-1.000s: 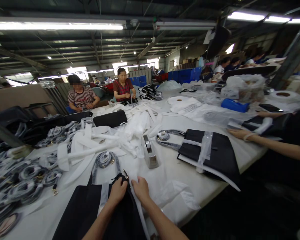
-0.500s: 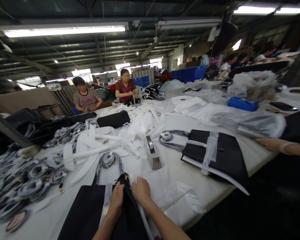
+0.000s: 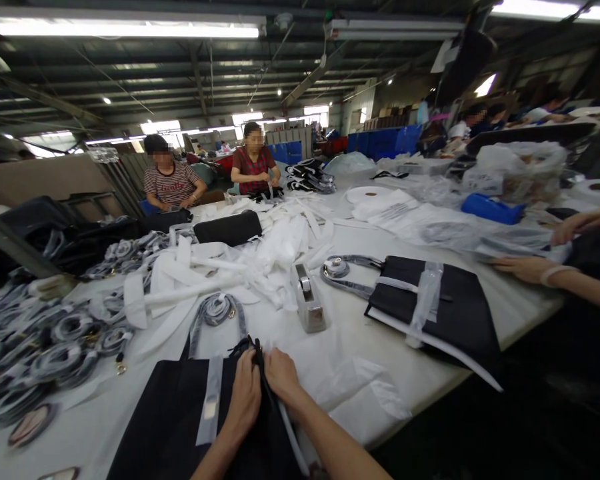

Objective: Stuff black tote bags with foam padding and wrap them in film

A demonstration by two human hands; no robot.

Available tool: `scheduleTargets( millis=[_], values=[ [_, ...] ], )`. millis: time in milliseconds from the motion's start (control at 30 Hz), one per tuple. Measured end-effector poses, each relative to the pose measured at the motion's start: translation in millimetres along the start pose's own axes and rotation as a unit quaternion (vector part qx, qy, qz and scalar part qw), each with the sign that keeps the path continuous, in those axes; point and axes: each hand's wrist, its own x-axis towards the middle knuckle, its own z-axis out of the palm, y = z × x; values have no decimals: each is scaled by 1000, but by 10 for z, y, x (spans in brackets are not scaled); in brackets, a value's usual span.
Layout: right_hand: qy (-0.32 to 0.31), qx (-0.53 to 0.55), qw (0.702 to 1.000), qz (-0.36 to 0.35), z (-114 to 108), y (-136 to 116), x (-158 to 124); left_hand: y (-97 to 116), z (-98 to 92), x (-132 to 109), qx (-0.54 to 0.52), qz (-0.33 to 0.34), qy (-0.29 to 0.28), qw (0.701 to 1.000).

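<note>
A black handbag [image 3: 163, 407] lies in front of me on the white table. A strip of clear film [image 3: 211, 403] runs down its face with a small pale patch under it. My left hand [image 3: 247, 385] is closed on the bag near its upper right corner, fingers curled over the black material. Close beside it, my right hand [image 3: 281, 373] grips the bag's right edge, its fingertips partly hidden behind the black trim. Beyond the bag's top lies its wrapped handle [image 3: 195, 333], with a coiled, wrapped strap [image 3: 217, 309] inside the loop.
A tape dispenser [image 3: 311, 313] stands beyond my right hand. Another black bag [image 3: 450, 300] lies to the right, near a co-worker's hands [image 3: 525, 268]. Wrapped straps [image 3: 55, 353] pile up at left; white strips [image 3: 190, 287] cover the middle. Two people sit across the table.
My left hand has moved up to the bag's top corner, and the gold ring there is now out of sight. A co-worker's second hand has come into view at right.
</note>
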Motion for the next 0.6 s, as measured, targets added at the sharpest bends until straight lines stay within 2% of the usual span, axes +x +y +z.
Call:
scheduleTargets(
  millis=[100,200,267,333,400,500,600],
  values=[
    [-35,25,998,-38,-18,7,26,67,-51,-1,144,98,-68,982],
    [-65,55,994,-64,-54,-23,70,158,-183,135,308,186,-182,915],
    [-74,69,993,-67,-123,-33,61,198,-267,238,351,209,-221,885],
    [-77,80,991,-72,-244,4,-30,209,-313,295,363,209,-231,878],
    [-69,86,991,-80,-404,106,-233,202,-319,297,372,199,-227,878],
    [-35,79,994,-74,-592,322,-709,190,-289,250,390,189,-219,874],
    [-46,114,990,-65,-563,483,-1182,198,-271,233,404,185,-218,869]
  ],
)
